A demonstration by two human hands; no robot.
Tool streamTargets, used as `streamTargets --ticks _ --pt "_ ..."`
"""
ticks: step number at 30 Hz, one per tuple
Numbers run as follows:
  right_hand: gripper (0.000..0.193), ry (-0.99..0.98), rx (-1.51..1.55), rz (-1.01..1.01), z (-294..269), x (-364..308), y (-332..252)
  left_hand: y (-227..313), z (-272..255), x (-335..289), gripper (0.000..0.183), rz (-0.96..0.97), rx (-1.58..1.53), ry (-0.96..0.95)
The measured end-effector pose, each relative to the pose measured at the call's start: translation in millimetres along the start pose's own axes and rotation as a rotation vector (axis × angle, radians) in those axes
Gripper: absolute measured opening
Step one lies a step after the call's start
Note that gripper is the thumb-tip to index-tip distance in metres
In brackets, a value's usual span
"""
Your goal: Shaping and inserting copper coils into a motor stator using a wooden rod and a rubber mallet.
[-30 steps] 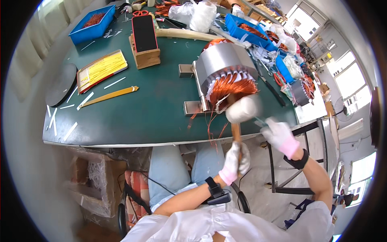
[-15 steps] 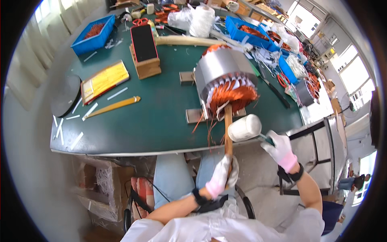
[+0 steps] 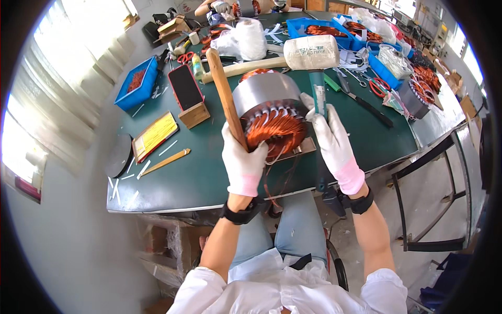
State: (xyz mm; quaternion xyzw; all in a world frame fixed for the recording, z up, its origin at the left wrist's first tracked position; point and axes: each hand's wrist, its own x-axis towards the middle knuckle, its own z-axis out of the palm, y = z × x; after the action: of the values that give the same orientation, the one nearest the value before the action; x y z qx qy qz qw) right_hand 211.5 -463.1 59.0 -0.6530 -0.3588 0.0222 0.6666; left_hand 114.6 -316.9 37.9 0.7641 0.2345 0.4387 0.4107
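Note:
A motor stator with a steel core (image 3: 269,94) lies on the bench, its orange copper winding (image 3: 277,131) facing me. My left hand (image 3: 243,162), in a white glove with a pink cuff, grips the lower end of a wooden stick (image 3: 224,91) left of the stator. Its thumb reaches towards the winding; I cannot tell whether it touches. To the right of the stator, my gloved right hand (image 3: 334,144) holds a mallet upright by its teal handle (image 3: 317,91). The white mallet head (image 3: 311,52) is up beyond the core. Loose wire ends hang below the winding.
Left on the green bench (image 3: 204,162) are a blue bin (image 3: 137,82), a phone (image 3: 185,86) on a wooden block, yellow strips (image 3: 155,137) and a flat yellow stick (image 3: 164,163). A black-handled knife (image 3: 368,110) lies right. Another person's gloved hand (image 3: 221,7) shows at the back.
The wooden stick has come up from below the winding to the stator's left side, with my left hand. My right hand has raised the mallet upright. The view has shifted.

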Motion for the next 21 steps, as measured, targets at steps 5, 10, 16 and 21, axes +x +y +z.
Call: streamTargets --ticks 5,10,16,21 --pt "0.029 0.016 -0.094 0.149 -15.7 -17.7 12.9 29.4 -8.5 21.6 0.066 0.418 0.529 -0.149" --pt "0.021 0.010 0.109 0.367 -40.8 -67.5 17.3 43.7 -27.5 13.6 0.052 0.484 0.381 -0.396" --pt "0.012 -0.218 -0.741 0.275 -93.4 -161.4 31.9 -3.1 -37.9 -162.7 0.032 -0.332 -0.657 -0.515" --pt "0.019 0.046 -1.252 -0.420 -172.4 -64.1 -69.0 4.3 -8.5 -157.9 0.014 -0.859 -0.858 -0.433"
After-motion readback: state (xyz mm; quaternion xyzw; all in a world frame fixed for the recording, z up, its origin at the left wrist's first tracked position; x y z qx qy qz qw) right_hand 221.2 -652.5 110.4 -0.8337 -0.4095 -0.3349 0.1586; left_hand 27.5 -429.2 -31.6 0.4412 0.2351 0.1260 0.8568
